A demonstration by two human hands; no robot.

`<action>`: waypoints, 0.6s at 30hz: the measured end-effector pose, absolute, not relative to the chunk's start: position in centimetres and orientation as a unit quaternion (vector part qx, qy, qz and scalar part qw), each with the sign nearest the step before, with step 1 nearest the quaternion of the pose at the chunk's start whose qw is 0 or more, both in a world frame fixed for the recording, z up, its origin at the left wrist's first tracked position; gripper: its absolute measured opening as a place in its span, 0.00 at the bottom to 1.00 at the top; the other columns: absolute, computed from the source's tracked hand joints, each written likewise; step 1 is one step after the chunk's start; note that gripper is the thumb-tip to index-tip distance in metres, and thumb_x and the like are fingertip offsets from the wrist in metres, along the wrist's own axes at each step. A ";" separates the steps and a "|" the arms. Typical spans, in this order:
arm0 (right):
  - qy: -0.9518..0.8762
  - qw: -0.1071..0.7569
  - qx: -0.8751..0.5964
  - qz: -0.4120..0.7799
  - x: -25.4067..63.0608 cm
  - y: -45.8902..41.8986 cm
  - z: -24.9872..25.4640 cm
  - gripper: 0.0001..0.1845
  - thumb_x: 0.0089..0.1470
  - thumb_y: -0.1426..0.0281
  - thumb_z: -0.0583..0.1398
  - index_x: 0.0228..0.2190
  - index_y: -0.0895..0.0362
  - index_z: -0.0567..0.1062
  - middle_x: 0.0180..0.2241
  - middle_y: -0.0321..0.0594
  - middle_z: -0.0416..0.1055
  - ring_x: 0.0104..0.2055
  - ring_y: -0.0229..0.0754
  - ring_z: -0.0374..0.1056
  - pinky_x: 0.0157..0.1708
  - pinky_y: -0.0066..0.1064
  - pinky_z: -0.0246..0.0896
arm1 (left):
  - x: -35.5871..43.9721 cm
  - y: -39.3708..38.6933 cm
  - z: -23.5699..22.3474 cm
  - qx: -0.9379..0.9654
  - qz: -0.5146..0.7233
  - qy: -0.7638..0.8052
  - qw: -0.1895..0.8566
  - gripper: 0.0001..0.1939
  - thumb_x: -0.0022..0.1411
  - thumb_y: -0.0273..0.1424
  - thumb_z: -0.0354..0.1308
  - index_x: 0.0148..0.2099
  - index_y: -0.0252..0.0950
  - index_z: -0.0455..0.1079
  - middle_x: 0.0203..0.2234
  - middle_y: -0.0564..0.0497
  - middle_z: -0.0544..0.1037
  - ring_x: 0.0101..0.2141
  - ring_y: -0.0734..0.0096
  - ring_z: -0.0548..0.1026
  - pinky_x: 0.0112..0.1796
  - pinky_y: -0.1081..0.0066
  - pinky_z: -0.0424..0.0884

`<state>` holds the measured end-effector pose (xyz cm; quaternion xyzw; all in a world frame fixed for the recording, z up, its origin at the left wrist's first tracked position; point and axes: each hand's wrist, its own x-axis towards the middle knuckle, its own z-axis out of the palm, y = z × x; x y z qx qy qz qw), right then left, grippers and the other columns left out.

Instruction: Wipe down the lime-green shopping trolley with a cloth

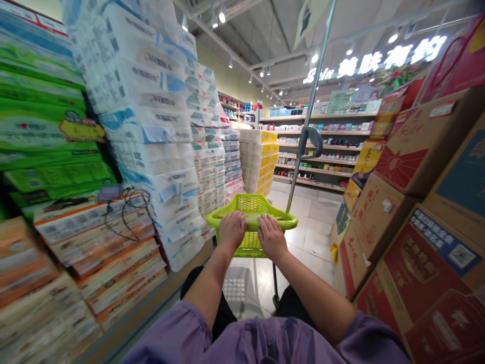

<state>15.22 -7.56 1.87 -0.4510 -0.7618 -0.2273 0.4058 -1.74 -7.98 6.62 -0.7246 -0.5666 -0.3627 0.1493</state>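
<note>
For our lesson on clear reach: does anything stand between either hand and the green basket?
Nothing visible does: the left hand and the right hand both touch the near edge of the green basket. The metal pole rises at its right side, not in between.

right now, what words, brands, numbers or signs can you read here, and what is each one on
"美肤有约": lit white sign; the script before it looks like "Skin".
Too small, blurred or unclear to read: print on the white-wrapped paper packs, green packs, yellow tag, cardboard cartons, blue QR-code label and shelf goods.
None seen on the lime-green shopping basket.
</note>
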 end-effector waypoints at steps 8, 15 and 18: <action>-0.753 0.405 -0.495 -0.156 15.6 -5.7 2.3 0.21 0.61 0.70 0.50 0.54 0.60 0.68 0.56 0.48 0.66 0.61 0.52 0.56 0.59 0.48 0.49 | 0.7 -7.2 6.3 -0.749 -0.329 -0.549 0.168 0.18 0.67 0.32 0.43 0.53 0.31 0.66 0.50 0.41 0.74 0.51 0.60 0.69 0.54 0.57 0.62; -0.777 0.398 -0.469 -0.133 16.3 -6.2 2.3 0.27 0.54 0.75 0.52 0.57 0.60 0.65 0.58 0.47 0.63 0.63 0.52 0.53 0.61 0.48 0.48 | 0.8 -6.7 7.1 -0.795 -0.319 -0.494 0.150 0.16 0.65 0.32 0.47 0.51 0.35 0.68 0.48 0.44 0.76 0.51 0.61 0.70 0.56 0.58 0.61; -0.783 0.392 -0.464 -0.137 15.9 -6.6 2.3 0.30 0.52 0.76 0.53 0.57 0.63 0.64 0.59 0.48 0.62 0.63 0.52 0.52 0.61 0.47 0.47 | 0.6 -6.4 7.6 -0.748 -0.337 -0.553 0.144 0.16 0.66 0.31 0.44 0.50 0.32 0.68 0.46 0.41 0.76 0.48 0.61 0.72 0.53 0.58 0.63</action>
